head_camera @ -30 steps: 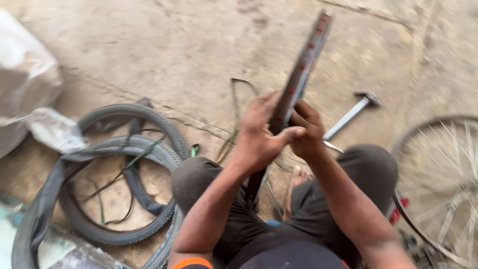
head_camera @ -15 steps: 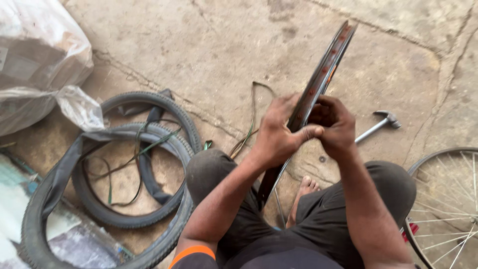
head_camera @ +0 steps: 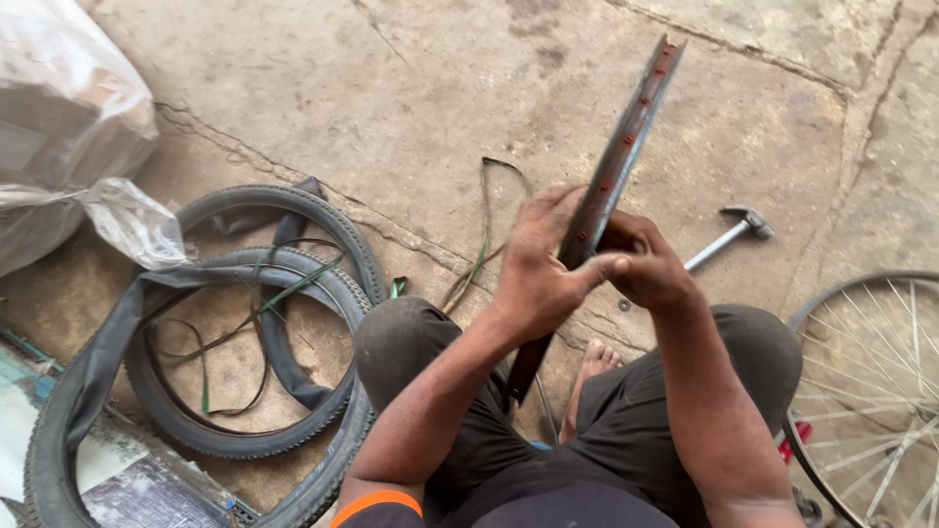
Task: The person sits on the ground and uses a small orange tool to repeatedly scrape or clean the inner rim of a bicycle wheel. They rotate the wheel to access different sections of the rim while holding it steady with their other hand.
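A bare bicycle wheel rim [head_camera: 626,137], seen edge-on, stands upright between my knees, with rusty spoke holes along its inner channel. My left hand [head_camera: 540,262] wraps around its left side at mid-height, thumb stretched across the channel. My right hand [head_camera: 646,262] is closed on the rim from the right, touching the left thumb. Whether the right hand also pinches a small part is hidden. The rim's lower end drops behind my legs near my bare foot [head_camera: 592,367].
Bicycle tyres [head_camera: 293,293] and a black inner tube [head_camera: 108,342] lie piled at the left on cracked concrete. A hammer [head_camera: 729,235] lies at the right. A spoked wheel [head_camera: 871,391] fills the right edge. A plastic-wrapped bundle [head_camera: 68,137] sits at the upper left.
The camera view has shifted, so the tyres and rim sit further right and lower in frame. Both hands keep their hold at the same place on the rim.
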